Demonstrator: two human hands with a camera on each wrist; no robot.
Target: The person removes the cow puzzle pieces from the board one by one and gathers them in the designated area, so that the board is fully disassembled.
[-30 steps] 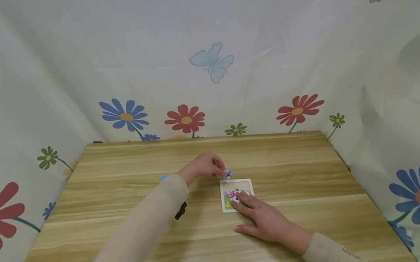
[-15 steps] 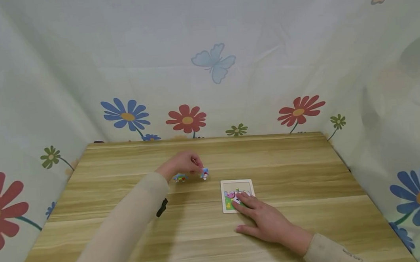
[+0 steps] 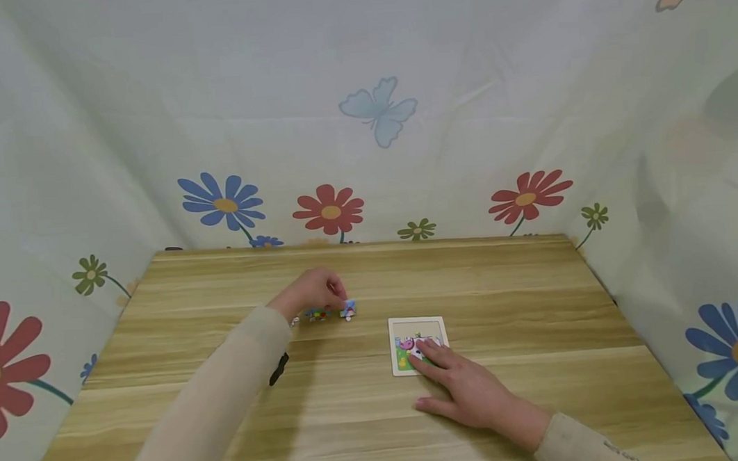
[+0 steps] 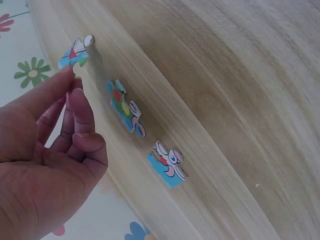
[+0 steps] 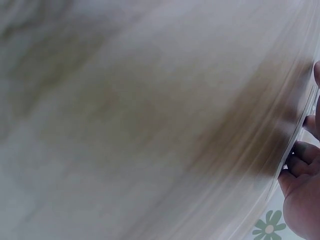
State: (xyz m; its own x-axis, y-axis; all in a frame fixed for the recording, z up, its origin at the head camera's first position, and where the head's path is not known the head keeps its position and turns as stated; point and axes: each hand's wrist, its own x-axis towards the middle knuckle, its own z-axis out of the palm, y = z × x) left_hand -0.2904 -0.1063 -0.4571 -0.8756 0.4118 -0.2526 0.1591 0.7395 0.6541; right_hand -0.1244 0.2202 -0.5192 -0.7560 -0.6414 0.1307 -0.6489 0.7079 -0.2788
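First, at the lower left of the head view, a cream sleeve (image 3: 209, 399) stretched up toward the middle of the frame, its cloth plain and smooth. Just beyond its cuff lay two loose puzzle pieces: a blue, white and pink one (image 4: 167, 164), mostly hidden by the wrist, then a blue and green one (image 4: 122, 107) with red and yellow spots. Both were thin and flat, with curvy cut edges.

Above them, the left hand (image 3: 314, 290) made a narrow pinch, thumb and fingertips closed on the edge of a third puzzle piece (image 3: 348, 309), pale blue with a small red shape and a rounded knob. Whether it touched the table could not be told, nor could its long axis.

From that pinch, the puzzle board (image 3: 392, 347) lay to the right and slightly lower, just right of center and clearly apart from the piece. Its bare beige strip ran sideways along the upper part, on the side away from the right hand; the left hand was nearer the loose pieces. Below the strip came a glossy farm picture inside a smooth white border.

Farther right, the right hand (image 3: 467, 385) rested with straight, spread fingers over the board's lower right, gripping nothing. Streaky, yellowish wood grain covered the table (image 3: 535, 284).
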